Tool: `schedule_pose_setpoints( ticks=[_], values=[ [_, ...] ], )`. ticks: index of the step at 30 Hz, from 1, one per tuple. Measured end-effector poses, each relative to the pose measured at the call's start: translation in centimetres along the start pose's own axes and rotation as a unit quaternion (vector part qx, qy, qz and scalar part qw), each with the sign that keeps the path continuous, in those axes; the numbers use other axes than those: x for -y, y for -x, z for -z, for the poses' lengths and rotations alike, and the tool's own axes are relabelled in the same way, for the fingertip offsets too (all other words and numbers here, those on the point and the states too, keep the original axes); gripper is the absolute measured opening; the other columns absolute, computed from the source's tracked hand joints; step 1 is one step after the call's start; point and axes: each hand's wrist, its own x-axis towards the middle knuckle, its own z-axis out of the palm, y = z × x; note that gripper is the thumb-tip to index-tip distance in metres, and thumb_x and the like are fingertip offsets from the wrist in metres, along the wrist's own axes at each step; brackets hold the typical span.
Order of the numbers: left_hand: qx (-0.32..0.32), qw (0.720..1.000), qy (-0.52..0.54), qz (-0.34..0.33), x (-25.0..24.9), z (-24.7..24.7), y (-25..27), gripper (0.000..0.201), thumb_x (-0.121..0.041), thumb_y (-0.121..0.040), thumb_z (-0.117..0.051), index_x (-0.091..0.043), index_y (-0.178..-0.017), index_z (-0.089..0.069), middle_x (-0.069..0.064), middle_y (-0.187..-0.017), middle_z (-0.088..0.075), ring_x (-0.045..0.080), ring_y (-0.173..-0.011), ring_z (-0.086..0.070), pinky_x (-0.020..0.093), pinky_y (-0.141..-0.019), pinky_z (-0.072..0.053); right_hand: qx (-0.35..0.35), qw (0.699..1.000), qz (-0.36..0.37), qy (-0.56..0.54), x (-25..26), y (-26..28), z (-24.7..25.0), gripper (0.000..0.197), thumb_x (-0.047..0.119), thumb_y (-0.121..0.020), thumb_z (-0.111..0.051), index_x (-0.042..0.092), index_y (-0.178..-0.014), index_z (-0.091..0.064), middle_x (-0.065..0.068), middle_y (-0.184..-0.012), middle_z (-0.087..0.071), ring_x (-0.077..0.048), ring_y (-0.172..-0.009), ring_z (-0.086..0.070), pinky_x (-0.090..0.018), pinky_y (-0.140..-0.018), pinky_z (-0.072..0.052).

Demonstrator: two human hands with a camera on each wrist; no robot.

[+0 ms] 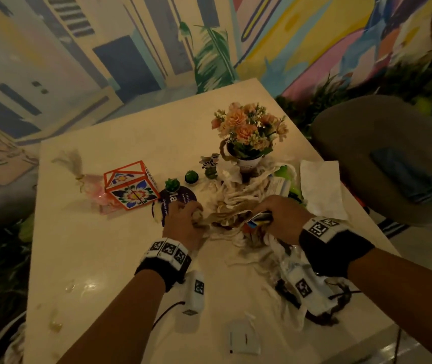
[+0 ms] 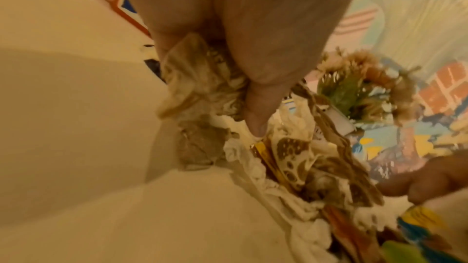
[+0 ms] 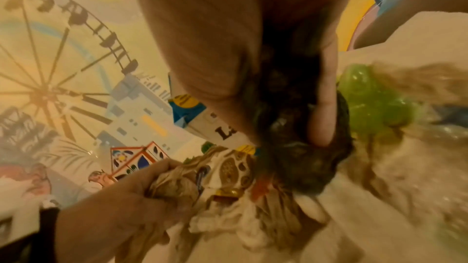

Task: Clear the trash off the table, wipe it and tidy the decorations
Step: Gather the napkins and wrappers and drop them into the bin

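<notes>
A heap of crumpled, stained paper napkins and wrappers (image 1: pixel 233 203) lies in the middle of the cream table (image 1: pixel 99 248). My left hand (image 1: pixel 183 219) grips a wad of brown-stained tissue (image 2: pixel 200 79) at the heap's left end. My right hand (image 1: pixel 275 214) holds a blue, yellow and white carton (image 1: pixel 259 219) together with dark crumpled trash (image 3: pixel 303 147) at the heap's right end. Behind the heap stand a pot of peach flowers (image 1: pixel 249 132), two small green plants (image 1: pixel 172 185) and an orange-framed floral box (image 1: pixel 130 187).
A flat white napkin (image 1: pixel 320 187) and green plastic (image 3: pixel 372 97) lie right of the heap. A dark round coaster (image 1: pixel 178 200) sits by my left hand. A small white card (image 1: pixel 243 337) lies near the front edge. A grey chair (image 1: pixel 383 158) stands at the right.
</notes>
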Motion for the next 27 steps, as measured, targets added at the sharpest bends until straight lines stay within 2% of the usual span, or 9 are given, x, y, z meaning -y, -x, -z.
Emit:
schedule_pose_setpoints(
  ticks=[2, 5, 7, 12, 17, 19, 21, 23, 27],
  values=[
    [0.013, 0.999, 0.043, 0.014, 0.7, 0.8, 0.5, 0.038, -0.017, -0.070, -0.075, -0.027, -0.102, -0.059, 0.006, -0.107, -0.039, 0.023, -0.093, -0.043, 0.031, -0.087, -0.042, -0.020, 1.000, -0.003, -0.017, 0.6, 0.7, 0.9, 0.036, 0.004, -0.080, -0.061, 0.019, -0.112, -0.068, -0.008, -0.116, -0.064, -0.027, -0.107, -0.059, -0.039, -0.090, -0.052],
    [0.029, 0.990, 0.133, 0.039, 1.5, 2.8, 1.3, 0.039, -0.019, -0.055, -0.074, -0.037, -0.086, -0.058, 0.013, -0.096, -0.056, 0.032, -0.090, -0.052, 0.029, -0.073, -0.042, -0.063, 0.997, -0.001, -0.053, 2.3, 1.6, 2.3, 0.022, 0.008, -0.078, -0.069, 0.014, -0.098, -0.073, -0.010, -0.105, -0.069, -0.026, -0.099, -0.062, -0.041, -0.085, -0.053],
    [0.016, 0.983, 0.175, 0.051, 1.8, 4.5, 2.1, 0.039, -0.008, -0.055, -0.074, -0.031, -0.083, -0.061, 0.015, -0.094, -0.061, 0.032, -0.087, -0.056, 0.026, -0.064, -0.042, -0.091, 0.991, -0.001, -0.095, 3.8, 2.1, 3.3, 0.021, 0.007, -0.077, -0.072, 0.011, -0.098, -0.074, -0.011, -0.103, -0.070, -0.025, -0.098, -0.063, -0.041, -0.086, -0.053],
    [0.003, 0.958, 0.284, 0.047, 3.3, 9.5, 5.1, 0.042, 0.013, -0.055, -0.067, -0.022, -0.079, -0.063, 0.009, -0.101, -0.061, 0.029, -0.093, -0.055, 0.034, -0.069, -0.047, -0.154, 0.973, 0.046, -0.165, 8.7, 4.0, 4.6, 0.028, 0.016, -0.068, -0.083, 0.007, -0.093, -0.075, -0.009, -0.092, -0.072, -0.019, -0.091, -0.065, -0.035, -0.084, -0.053],
    [0.013, 0.948, 0.318, 0.022, 6.6, 14.8, 8.5, 0.035, 0.018, -0.061, -0.061, -0.013, -0.076, -0.064, 0.016, -0.084, -0.062, 0.026, -0.070, -0.057, 0.040, -0.060, -0.051, -0.154, 0.966, 0.060, -0.201, 13.9, 4.6, 2.1, 0.033, 0.030, -0.062, -0.085, 0.010, -0.086, -0.076, -0.007, -0.085, -0.074, -0.022, -0.088, -0.067, -0.042, -0.083, -0.055],
    [0.016, 0.948, 0.318, 0.022, 8.8, 16.9, 10.0, 0.030, 0.018, -0.065, -0.059, -0.009, -0.078, -0.064, 0.018, -0.082, -0.061, 0.024, -0.060, -0.055, 0.037, -0.056, -0.049, -0.153, 0.964, 0.077, -0.206, 16.3, 4.6, 0.4, 0.023, 0.025, -0.067, -0.083, 0.012, -0.084, -0.076, -0.004, -0.082, -0.073, -0.019, -0.086, -0.067, -0.035, -0.077, -0.055],
    [0.008, 0.949, 0.315, 0.032, 11.5, 18.8, 11.2, 0.034, 0.016, -0.060, -0.058, -0.012, -0.078, -0.066, 0.020, -0.090, -0.060, 0.025, -0.064, -0.058, 0.033, -0.053, -0.050, -0.144, 0.963, 0.085, -0.212, 18.5, 4.5, -1.4, 0.017, 0.019, -0.071, -0.081, 0.015, -0.087, -0.076, 0.002, -0.082, -0.073, -0.011, -0.084, -0.066, -0.025, -0.074, -0.053],
    [0.000, 0.949, 0.313, 0.042, 14.2, 20.4, 12.1, 0.039, 0.017, -0.053, -0.055, -0.013, -0.077, -0.065, 0.019, -0.094, -0.059, 0.026, -0.071, -0.058, 0.030, -0.050, -0.049, -0.148, 0.961, 0.105, -0.208, 20.4, 4.4, -3.1, 0.019, 0.020, -0.069, -0.082, 0.014, -0.086, -0.077, -0.002, -0.083, -0.074, -0.014, -0.083, -0.067, -0.031, -0.076, -0.055],
    [-0.027, 0.944, 0.321, 0.075, 18.4, 22.4, 14.2, 0.044, 0.029, -0.054, -0.049, -0.006, -0.079, -0.062, 0.016, -0.078, -0.058, 0.024, -0.069, -0.053, 0.030, -0.048, -0.045, -0.115, 0.966, 0.148, -0.177, 23.2, 3.9, -5.6, 0.015, 0.018, -0.066, -0.084, 0.022, -0.078, -0.077, 0.002, -0.081, -0.074, -0.009, -0.078, -0.067, -0.028, -0.073, -0.055]
  ],
)
